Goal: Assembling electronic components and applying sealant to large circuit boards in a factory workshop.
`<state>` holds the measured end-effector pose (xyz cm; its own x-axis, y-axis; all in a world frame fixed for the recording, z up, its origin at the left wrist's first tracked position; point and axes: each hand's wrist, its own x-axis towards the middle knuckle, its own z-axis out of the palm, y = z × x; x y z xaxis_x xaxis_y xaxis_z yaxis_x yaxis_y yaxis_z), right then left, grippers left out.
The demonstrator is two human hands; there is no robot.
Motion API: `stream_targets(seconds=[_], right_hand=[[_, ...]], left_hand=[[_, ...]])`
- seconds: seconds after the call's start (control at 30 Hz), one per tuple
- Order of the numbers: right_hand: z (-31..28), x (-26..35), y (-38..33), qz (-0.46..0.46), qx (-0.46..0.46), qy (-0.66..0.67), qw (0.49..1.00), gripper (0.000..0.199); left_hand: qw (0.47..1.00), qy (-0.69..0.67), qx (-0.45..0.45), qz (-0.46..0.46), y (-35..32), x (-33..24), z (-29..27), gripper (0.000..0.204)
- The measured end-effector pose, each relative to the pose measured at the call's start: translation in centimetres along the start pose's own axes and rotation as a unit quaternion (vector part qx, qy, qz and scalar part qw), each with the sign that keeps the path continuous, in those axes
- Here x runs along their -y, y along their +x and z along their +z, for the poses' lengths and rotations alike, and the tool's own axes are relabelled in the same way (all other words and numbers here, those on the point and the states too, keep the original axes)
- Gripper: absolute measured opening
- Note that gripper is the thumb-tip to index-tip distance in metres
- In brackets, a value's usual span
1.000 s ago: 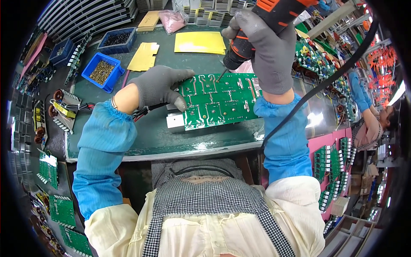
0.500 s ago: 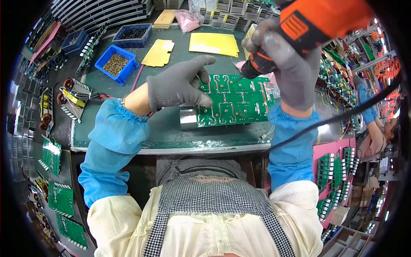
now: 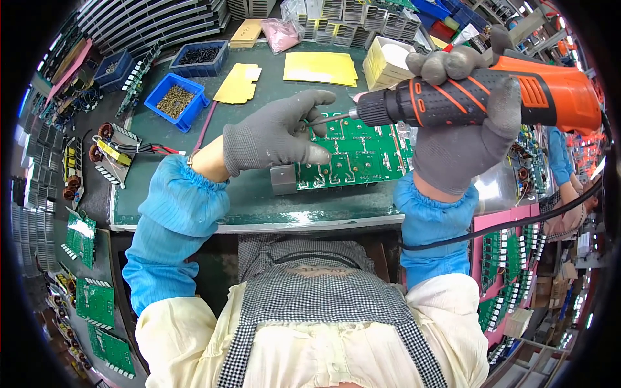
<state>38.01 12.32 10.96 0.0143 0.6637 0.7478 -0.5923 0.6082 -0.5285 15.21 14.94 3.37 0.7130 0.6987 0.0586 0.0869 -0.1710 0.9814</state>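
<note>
Up high, right hand (image 3: 467,139) grips drill (image 3: 479,97) (orange).

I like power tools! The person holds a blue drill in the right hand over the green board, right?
Not quite: the head view shows the drill is orange and black, not blue. The right hand does hold it over the green board.

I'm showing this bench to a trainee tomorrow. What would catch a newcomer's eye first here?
First the orange and black power screwdriver, gripped by the gloved right hand at upper right, its bit pointing left toward the fingers of the left hand. That hand rests over a green circuit board lying mid-bench on the dark green mat. At upper left a blue bin of small brass-coloured parts stands out, with yellow sheets behind the board.
</note>
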Motion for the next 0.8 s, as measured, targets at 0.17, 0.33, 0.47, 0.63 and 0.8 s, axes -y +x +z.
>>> stream_targets(seconds=[0.17,0.33,0.47,0.63,0.8], right_hand=[[-0.3,0.7,-0.4,0.016,-0.013,0.0,1.0,0.041],[-0.7,0.5,-0.6,0.002,-0.024,0.001,1.0,0.043],[-1.2,0.1,-0.4,-0.042,-0.027,0.017,0.999,0.056],[-1.6,-0.3,-0.5,-0.045,-0.076,-0.025,0.996,0.062],[-1.8,-0.6,-0.9,-0.033,-0.136,-0.063,0.988,0.061]], left_hand=[[0.993,0.023,-0.071,-0.09,-0.4,-0.2,-0.3,0.048],[0.994,0.003,-0.095,-0.048,-0.3,0.6,0.2,0.025],[0.993,0.014,-0.114,-0.042,-0.2,0.8,0.3,0.024],[0.989,0.003,-0.137,-0.046,0.0,1.5,0.5,0.024],[0.978,-0.106,-0.165,-0.066,-0.2,1.5,0.8,0.025]])
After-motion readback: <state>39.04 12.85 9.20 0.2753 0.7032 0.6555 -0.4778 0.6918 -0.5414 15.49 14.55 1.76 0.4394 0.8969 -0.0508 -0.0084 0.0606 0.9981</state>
